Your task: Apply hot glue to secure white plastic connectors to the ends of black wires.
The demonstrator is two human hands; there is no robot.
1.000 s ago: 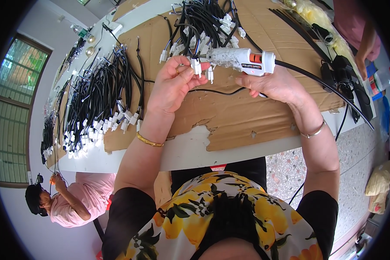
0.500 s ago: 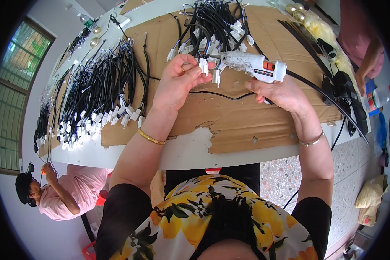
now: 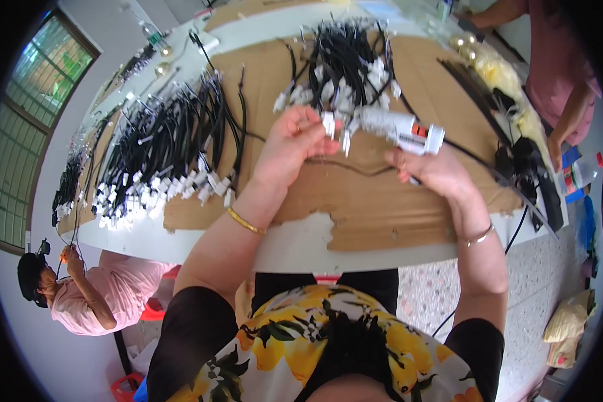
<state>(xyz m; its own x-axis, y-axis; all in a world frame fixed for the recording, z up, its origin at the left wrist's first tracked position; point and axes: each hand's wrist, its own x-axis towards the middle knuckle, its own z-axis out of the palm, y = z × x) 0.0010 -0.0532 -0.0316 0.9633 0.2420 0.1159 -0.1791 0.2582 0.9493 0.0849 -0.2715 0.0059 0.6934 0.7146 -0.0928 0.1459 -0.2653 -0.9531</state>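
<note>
My left hand [image 3: 285, 147] pinches a white plug connector [image 3: 328, 124] between thumb and fingers. A second white connector [image 3: 346, 141] hangs just right of it. In my right hand [image 3: 442, 175] is a white glue gun [image 3: 392, 127] with an orange part near its back end. Its tip points left, close to the connectors; blur hides whether it touches them. A black cord [image 3: 472, 153] runs from the gun's back end off to the right. Right behind my hands lies a bundle of black cables [image 3: 345, 63] with white connectors.
Left of my arm lies a larger pile of black cables [image 3: 167, 127] with white connectors. Cardboard [image 3: 409, 221] covers much of the white table [image 3: 291, 251]. Black adapters [image 3: 516, 164] sit at the right. One person [image 3: 107, 295] works at lower left; another [image 3: 563, 74] stands at right.
The whole view has shifted, so the table and hands appear slightly lower, with more blur. Both hands keep their holds, and the glue gun stays beside the connectors.
</note>
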